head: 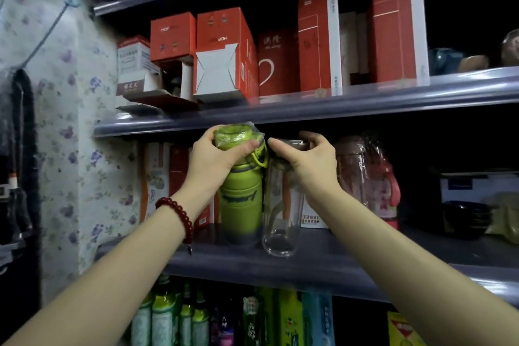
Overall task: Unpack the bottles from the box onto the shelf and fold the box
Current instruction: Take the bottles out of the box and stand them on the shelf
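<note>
Green bottle (240, 199) and clear bottle (282, 205) upright on shelf (365, 270), each hand-gripped.

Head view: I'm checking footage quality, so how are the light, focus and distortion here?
Head view: dim light, right side nearly black; green bottle and both hands lit; glare on the shelf edge; wide-angle bending of the shelves; left wall and frame edges soft and blurred.

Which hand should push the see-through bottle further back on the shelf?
Probably the right hand: it already grips the clear bottle by its top. The left hand holds the green bottle.
</note>
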